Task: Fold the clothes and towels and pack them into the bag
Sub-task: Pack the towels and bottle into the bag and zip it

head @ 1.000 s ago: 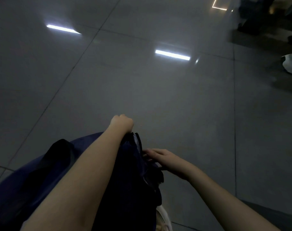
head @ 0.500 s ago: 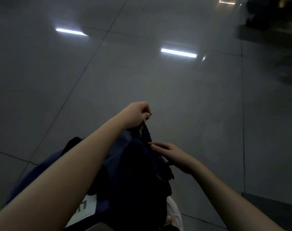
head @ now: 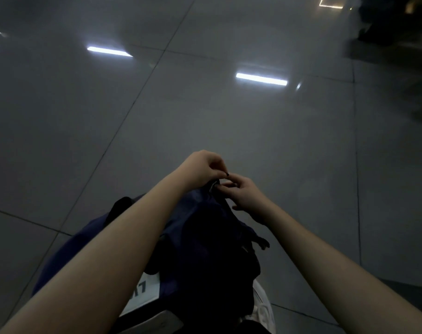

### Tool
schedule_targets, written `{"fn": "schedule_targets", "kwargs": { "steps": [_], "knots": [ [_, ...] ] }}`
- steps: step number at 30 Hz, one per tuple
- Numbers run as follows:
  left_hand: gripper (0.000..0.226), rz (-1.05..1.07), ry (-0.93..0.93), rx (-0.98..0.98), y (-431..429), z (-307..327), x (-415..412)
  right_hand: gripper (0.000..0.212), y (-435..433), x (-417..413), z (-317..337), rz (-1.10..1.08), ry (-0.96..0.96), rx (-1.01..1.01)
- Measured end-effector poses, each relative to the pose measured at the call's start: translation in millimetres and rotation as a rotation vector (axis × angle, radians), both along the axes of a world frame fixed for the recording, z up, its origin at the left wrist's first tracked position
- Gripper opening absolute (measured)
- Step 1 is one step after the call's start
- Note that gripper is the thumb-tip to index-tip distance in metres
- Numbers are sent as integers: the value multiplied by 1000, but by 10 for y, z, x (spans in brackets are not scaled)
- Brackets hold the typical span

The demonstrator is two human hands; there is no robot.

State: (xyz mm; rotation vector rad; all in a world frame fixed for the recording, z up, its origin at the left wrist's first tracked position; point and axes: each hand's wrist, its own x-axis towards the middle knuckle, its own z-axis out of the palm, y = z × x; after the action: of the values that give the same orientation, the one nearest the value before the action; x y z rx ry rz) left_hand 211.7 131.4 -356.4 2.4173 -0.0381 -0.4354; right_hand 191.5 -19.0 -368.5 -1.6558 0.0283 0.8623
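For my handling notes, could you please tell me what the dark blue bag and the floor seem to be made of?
Dark blue bag: probably soft woven fabric, matte; it creases and slumps with no shine. Floor: large hard tiles, perhaps polished ceramic or stone, glossy; it mirrors the light strips and shows thin joint lines.

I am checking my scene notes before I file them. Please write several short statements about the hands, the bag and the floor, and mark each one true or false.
1. The left hand and the right hand meet at the top of the dark navy fabric bag. True.
2. The glossy grey tiled floor reflects two bright light strips. True.
3. The left hand lies flat on the floor. False: it is raised and pinches the bag's top.
4. The right hand holds a white towel. False: it pinches the bag's dark edge, and no towel shows.
5. A white label with black letters shows beside the bag. True.
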Motion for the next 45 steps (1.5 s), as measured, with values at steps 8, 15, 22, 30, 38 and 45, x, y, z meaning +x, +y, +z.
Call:
{"fn": "schedule_targets", "kwargs": {
  "steps": [8, 15, 22, 30, 38, 45],
  "knots": [
    [16, 42, 28, 24, 123, -203, -24, 20, 151, 68, -148, -119, -62, -58],
    [47, -202, 229, 329, 197, -224, 40, 19, 159, 159, -333, -94, -198, -170],
    [43, -291, 217, 441, 230, -298, 47, 29, 138, 214, -363, 38, -70, -150],
    [36, -328, 191, 493, 212, -404, 48, 14, 199, 243, -417, -6, -382, -262],
    [26, -265, 196, 589, 159, -420, 127, 14, 8, 153, -293, 86, -530, -270],
    [31, -233, 152, 700, 298, -445, 144, 13, -185, 108, -162, 169, -708, -235]
  ]
}}
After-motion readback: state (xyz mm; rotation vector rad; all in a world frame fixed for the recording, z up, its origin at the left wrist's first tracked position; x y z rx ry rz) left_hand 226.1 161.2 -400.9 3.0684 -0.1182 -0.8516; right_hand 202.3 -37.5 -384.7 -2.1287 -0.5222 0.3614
